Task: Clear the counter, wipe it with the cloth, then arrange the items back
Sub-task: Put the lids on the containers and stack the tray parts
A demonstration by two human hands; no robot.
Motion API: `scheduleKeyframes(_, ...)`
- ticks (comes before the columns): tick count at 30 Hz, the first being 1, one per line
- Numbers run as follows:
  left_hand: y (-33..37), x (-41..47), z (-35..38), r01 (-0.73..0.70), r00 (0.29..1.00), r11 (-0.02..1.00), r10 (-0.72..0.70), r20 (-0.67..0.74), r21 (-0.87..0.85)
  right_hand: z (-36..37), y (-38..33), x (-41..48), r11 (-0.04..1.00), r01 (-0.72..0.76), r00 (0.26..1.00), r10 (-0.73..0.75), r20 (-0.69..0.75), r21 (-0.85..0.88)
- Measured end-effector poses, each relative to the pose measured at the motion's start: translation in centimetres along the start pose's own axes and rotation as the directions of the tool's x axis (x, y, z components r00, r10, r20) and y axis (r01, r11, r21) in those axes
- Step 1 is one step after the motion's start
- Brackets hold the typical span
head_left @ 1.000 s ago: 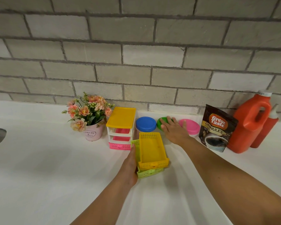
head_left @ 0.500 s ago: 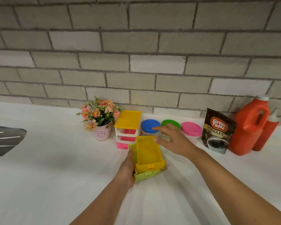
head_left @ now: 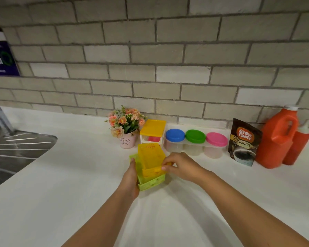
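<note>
The yellow tray [head_left: 151,155] sits inside the green tray [head_left: 151,183], tilted, with its far end raised. Both are on the white counter [head_left: 78,175], just in front of the drawer unit [head_left: 152,127]. The left hand [head_left: 130,177] grips the left side of the green tray; its thumb lies along the wall, and the other fingers are hidden. The right hand [head_left: 182,166] has curled fingers and pinches the near right corner of the yellow tray. Along the wall stand a flower pot [head_left: 128,141], the drawer unit, three jars with a blue lid [head_left: 175,135], a green lid [head_left: 195,136] and a pink lid [head_left: 216,139], a coffee pouch [head_left: 244,141], an orange jug [head_left: 276,141] and a bottle [head_left: 298,145]. The sink [head_left: 12,148] is far to the left.
</note>
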State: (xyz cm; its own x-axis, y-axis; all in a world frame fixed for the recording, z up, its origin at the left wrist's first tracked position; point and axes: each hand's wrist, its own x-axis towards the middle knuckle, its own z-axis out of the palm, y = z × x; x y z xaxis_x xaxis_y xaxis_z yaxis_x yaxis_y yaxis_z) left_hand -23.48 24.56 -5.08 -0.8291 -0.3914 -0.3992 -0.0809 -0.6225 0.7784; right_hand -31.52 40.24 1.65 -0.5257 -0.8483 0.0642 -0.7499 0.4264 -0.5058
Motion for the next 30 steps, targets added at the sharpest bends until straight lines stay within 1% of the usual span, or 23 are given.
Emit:
scheduleKeyframes(4,1.2,-0.2,-2.4,-0.006,0.996,1.0,0.005,-0.092,-0.009,0.5,-0.8,0.7,0.996,-0.064,0.994,0.069,-0.087,0.062)
scheduleKeyframes(9,3.1,-0.3,-6.0,-0.022,0.986,0.999,0.029,-0.164,0.048,1.3,-1.5,2.1,0.98,-0.182,0.979,0.188,-0.078,0.081)
scheduleKeyframes(12,4.7,-0.1,-7.6,-0.015,0.98,0.998,0.026,-0.197,0.057,2.0,-2.1,3.4,0.974,-0.218,0.969,0.224,-0.101,0.063)
scheduleKeyframes(20,7.1,0.5,-8.7,0.022,0.994,0.998,-0.016,-0.113,0.055,3.7,-2.1,5.1,0.959,-0.283,0.941,0.278,-0.192,0.006)
scheduleKeyframes(24,7.3,0.6,-9.0,0.035,0.996,0.998,-0.031,-0.082,0.053,4.6,-1.8,5.8,0.949,-0.311,0.935,0.295,-0.197,-0.055)
scheduleKeyframes(30,7.5,1.4,-9.9,0.05,0.996,0.997,-0.046,-0.072,0.051,5.7,-1.4,6.6,0.93,-0.341,0.933,0.316,-0.173,-0.139)
